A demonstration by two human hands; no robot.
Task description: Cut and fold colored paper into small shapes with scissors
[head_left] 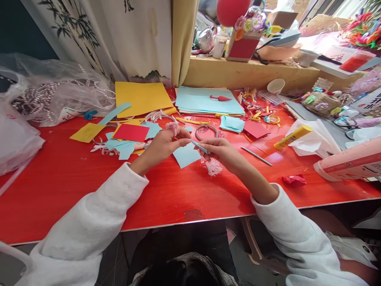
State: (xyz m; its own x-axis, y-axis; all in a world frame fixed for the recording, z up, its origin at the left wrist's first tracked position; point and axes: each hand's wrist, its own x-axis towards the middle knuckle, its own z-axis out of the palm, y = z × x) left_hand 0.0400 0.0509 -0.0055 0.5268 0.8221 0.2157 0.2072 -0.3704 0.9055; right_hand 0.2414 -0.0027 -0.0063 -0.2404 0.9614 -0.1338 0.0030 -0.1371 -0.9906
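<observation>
A small light blue paper cone (202, 148), rolled or folded to a point, is held above the red table. My right hand (224, 153) pinches its wider end between thumb and fingers. The thumb and fingertips of my left hand (166, 143) close together at its pointed tip, and a pink fuzzy ring (172, 127) sits on that hand. Just under the hands lies a square of light blue paper (187, 155). Next to my right hand are a white lacy scrap (213, 167) and a round bangle-like ring (206, 132).
A yellow glue stick (293, 137), a thin blue stick (256, 156) and a crumpled red scrap (294, 180) lie to the right, near a pink bottle (348, 161). Yellow sheets (143, 97) and blue sheets (205, 97) are stacked behind. Plastic bags (59, 87) with beads stand left.
</observation>
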